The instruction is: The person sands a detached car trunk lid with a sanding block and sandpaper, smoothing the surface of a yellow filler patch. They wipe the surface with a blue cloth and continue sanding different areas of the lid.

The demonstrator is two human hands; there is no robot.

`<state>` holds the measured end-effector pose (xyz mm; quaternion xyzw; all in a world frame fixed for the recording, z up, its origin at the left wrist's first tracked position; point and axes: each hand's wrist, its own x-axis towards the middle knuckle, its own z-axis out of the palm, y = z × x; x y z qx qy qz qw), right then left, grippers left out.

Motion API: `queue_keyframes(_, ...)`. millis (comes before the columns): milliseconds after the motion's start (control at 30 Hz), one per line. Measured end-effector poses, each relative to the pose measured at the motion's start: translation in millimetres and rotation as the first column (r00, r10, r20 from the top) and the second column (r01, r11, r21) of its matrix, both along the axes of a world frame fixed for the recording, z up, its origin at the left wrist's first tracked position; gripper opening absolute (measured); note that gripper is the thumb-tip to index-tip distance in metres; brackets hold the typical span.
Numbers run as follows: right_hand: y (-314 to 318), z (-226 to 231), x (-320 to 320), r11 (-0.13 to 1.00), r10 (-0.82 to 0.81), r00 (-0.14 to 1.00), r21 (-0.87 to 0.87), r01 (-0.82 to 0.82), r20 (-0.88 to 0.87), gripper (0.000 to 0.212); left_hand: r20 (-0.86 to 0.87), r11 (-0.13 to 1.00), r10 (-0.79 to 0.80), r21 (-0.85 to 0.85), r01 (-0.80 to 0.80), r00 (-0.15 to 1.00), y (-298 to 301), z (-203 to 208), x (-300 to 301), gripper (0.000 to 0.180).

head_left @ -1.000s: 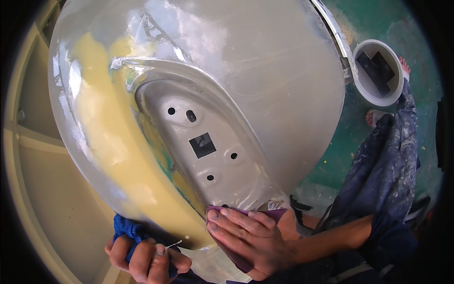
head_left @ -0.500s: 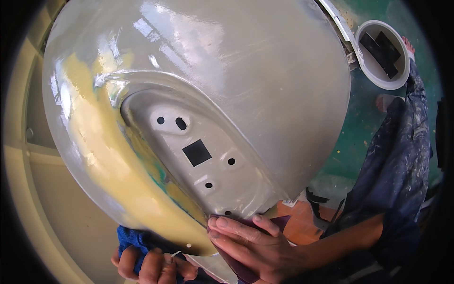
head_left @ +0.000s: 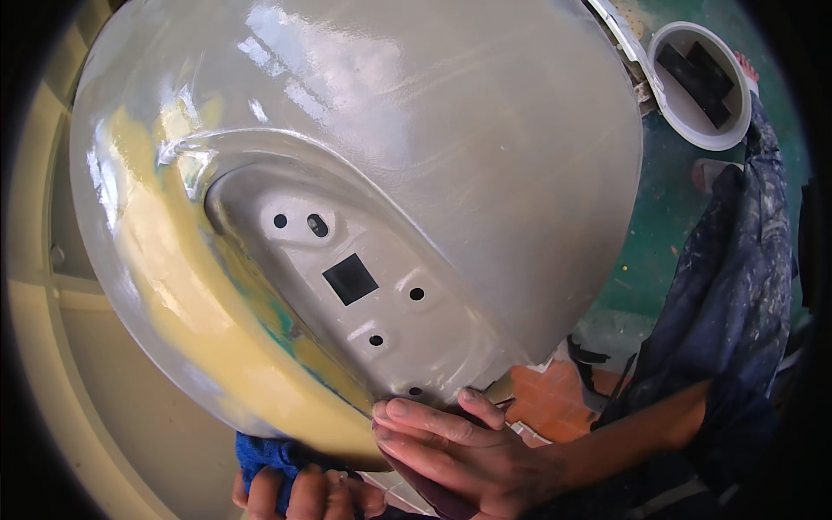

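A grey car body panel (head_left: 520, 165) fills the middle, its surface wet and shiny. Yellow filler (head_left: 217, 329) runs along its left side, beside a recess (head_left: 381, 260) with several round holes and a square one. My left hand (head_left: 308, 496) is closed round a bunched blue cloth (head_left: 263, 452) at the panel's lower edge. To its right, my right hand (head_left: 477, 451) lies with fingers stretched over a dark maroon sheet of sandpaper (head_left: 433, 490), pressing it at the recess's lower end. Most of that sheet is hidden beneath the palm.
At the upper right stands a white bucket (head_left: 743, 121) with black blocks (head_left: 706, 82) in it, over a green floor (head_left: 659, 225). A cream curved frame (head_left: 39, 260) borders the left. My stained dark trouser leg (head_left: 737, 234) is at the right.
My left hand and the blue cloth have shifted slightly right along the lower edge. My right hand has slid slightly left with the sandpaper, less of which shows now.
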<state>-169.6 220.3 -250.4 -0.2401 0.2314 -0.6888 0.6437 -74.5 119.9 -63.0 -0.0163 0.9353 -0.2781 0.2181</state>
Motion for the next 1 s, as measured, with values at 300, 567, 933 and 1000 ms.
queue_keyframes(300,3.4,1.2,3.0,0.995,-0.099,0.994,-0.002,0.099,-0.041,0.038,-0.004,0.999,-0.027,-0.028,0.026,1.0,2.7,-5.4,-3.1,0.041)
queue_keyframes(567,13.0,-4.9,1.1,0.999,-0.032,0.999,-0.007,0.032,0.022,0.042,-0.02,0.998,-0.052,-0.039,0.051,0.998,8.1,-5.0,-3.3,0.043)
queue_keyframes(933,7.4,-2.0,2.7,0.999,-0.015,0.998,0.045,0.012,0.066,0.046,-0.017,0.997,0.045,-0.055,-0.046,0.999,14.7,-5.4,-2.7,0.041)
queue_keyframes(1000,5.7,-2.7,4.9,0.998,-0.059,0.998,0.04,0.058,0.038,0.046,-0.025,0.998,0.047,-0.049,-0.048,0.999,13.0,-5.5,-0.9,0.04)
